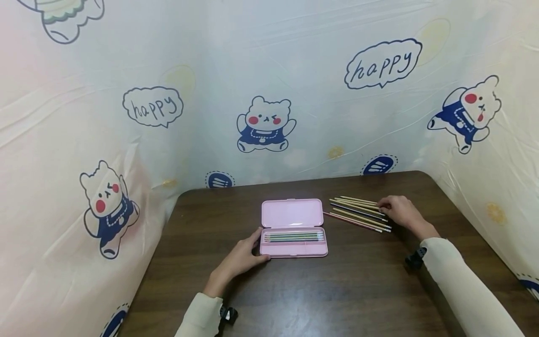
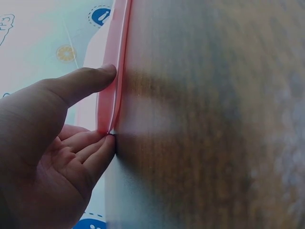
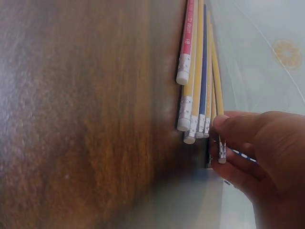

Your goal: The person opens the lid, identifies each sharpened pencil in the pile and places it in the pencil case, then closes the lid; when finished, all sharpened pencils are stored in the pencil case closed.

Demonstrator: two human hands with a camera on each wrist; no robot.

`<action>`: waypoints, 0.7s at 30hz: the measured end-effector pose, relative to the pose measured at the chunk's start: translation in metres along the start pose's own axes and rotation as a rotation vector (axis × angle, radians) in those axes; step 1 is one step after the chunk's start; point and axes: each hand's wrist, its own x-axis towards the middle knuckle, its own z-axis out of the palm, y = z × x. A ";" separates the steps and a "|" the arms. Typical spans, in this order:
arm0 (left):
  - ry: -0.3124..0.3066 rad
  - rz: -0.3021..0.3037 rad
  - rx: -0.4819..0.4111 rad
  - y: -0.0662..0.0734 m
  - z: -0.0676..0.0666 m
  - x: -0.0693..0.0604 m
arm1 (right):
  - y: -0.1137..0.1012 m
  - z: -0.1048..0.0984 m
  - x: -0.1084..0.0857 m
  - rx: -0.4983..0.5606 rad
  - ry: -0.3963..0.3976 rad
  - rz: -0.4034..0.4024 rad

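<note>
I see the brown worktop (image 1: 320,290), then the pink pencil case (image 1: 292,219) lying open on it — striped pencils (image 1: 292,238) in its base. Loose pencil pile (image 1: 358,212) just right. Left hand (image 1: 241,256) grips the case's near-left corner; right hand (image 1: 400,210) — fingers clamped on one yellow pencil (image 3: 218,88), near its eraser.

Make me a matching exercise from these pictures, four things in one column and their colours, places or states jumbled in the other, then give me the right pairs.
Things:
1. Pencil case
2. Left hand
3. Table
4. Right hand

Descriptions:
A. Brown, with a wood grain
B. Pinches a yellow pencil
C. Pink, open
D. Holds the left end of something

Right pairs: 1-C, 2-D, 3-A, 4-B
</note>
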 end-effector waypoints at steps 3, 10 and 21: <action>0.000 0.001 -0.001 -0.001 0.000 0.000 | 0.000 -0.001 -0.002 0.008 0.020 -0.013; 0.000 -0.001 -0.002 -0.001 0.001 0.000 | -0.003 -0.004 -0.009 0.022 0.090 -0.068; 0.002 0.000 0.000 -0.001 0.001 0.001 | -0.023 -0.022 -0.010 0.037 0.169 -0.178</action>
